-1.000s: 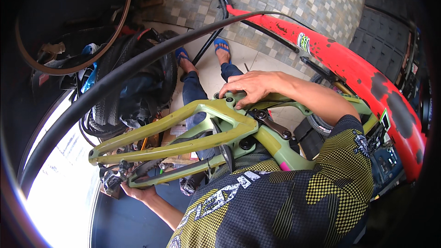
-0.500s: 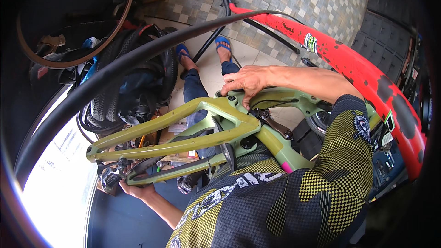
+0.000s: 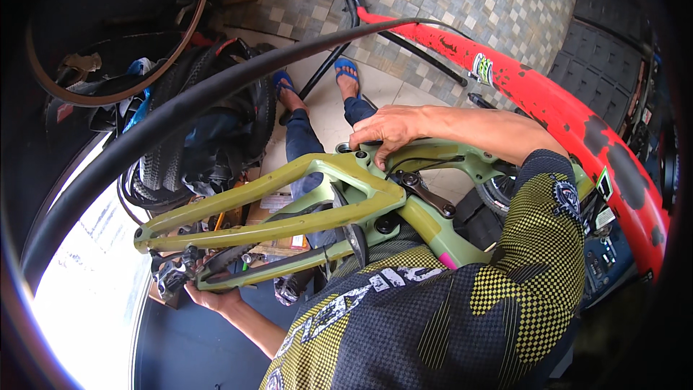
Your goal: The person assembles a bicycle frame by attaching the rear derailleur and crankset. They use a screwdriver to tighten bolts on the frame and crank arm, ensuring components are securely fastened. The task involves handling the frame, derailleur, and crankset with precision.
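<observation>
Across the centre we hold an olive-green bicycle frame (image 3: 289,228): our right hand (image 3: 391,131) grasps its upper middle between thumb and fingers; our left hand (image 3: 218,301), fingers partly hidden, grips its lower-left end, near a rear derailleur (image 3: 170,279).

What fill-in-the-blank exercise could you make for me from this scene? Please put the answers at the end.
1. The bicycle frame under the person's right hand is coloured in shades of ____.
2. The hand at the frame's end near the picture's left side is the person's ____ one.
3. Both flip-flops are ____ in colour.
4. The thick tube with chipped, dark-patched paint is ____.

Missing words: green; left; blue; red.
</observation>
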